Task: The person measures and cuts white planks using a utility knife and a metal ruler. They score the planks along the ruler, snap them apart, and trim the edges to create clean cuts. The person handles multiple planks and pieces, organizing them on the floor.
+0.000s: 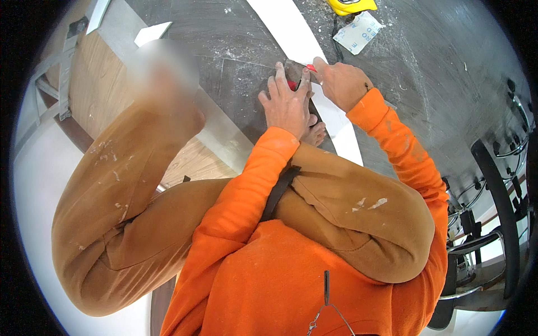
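My left hand (283,101) rests with spread fingers on a dark tool or block with red parts (292,84), beside the long white strip (339,129). My right hand (339,84) is closed on a small red tool (311,67), held over the strip just to the right of my left fingers. The tool's working end is too small to make out. Part of my bare foot (316,134) shows under my left wrist, near the strip.
A yellow tape measure (350,4) and a torn printed backing sheet (357,35) lie at the top. White offcuts (150,32) and wood-look boards (95,78) are at the left. Black chairs with metal bases (493,224) stand at the right. My bent legs fill the lower middle.
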The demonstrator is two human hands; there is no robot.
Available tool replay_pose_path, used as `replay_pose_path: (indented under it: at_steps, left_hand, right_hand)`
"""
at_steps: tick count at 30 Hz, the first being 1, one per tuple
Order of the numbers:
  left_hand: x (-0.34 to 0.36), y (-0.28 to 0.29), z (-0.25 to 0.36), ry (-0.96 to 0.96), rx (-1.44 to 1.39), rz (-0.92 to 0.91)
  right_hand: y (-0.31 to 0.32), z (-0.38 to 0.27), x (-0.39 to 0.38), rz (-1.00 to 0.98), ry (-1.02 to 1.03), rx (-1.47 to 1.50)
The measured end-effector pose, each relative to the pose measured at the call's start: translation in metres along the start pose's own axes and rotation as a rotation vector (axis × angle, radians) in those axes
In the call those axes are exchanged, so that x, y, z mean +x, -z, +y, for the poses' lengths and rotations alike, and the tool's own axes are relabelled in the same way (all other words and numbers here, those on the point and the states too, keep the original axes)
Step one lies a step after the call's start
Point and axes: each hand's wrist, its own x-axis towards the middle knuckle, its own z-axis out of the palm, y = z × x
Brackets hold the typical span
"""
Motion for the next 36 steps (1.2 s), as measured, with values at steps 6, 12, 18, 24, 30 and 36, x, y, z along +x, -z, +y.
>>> replay_pose_path:
  at_steps: [6,12,18,24,30,36]
  left_hand:
    - [0.002,0.012,0.003,0.04,-0.048,-0.084]
    - [-0.001,0.005,0.002,0.036,0.013,-0.03]
    - [-0.004,0.001,0.003,0.049,0.027,0.011]
    - [-0.004,0.002,0.002,0.009,0.048,-0.005]
    - [-0.003,0.004,0.008,-0.015,0.033,0.019]
    - [-0.003,-0.009,0.007,-0.075,-0.039,0.076]
  right_hand:
    - [0.0,0.001,-0.001,0.021,0.03,0.008]
    - [-0.008,0.012,-0.005,0.054,0.068,0.033]
    - [-0.012,0.036,-0.046,0.093,0.01,-0.007]
    - [-0.011,0.044,-0.047,0.091,0.013,0.056]
    - [0.003,0.012,-0.025,0.159,0.045,0.099]
    - [-0.015,0.006,0.0,0.09,0.065,0.073]
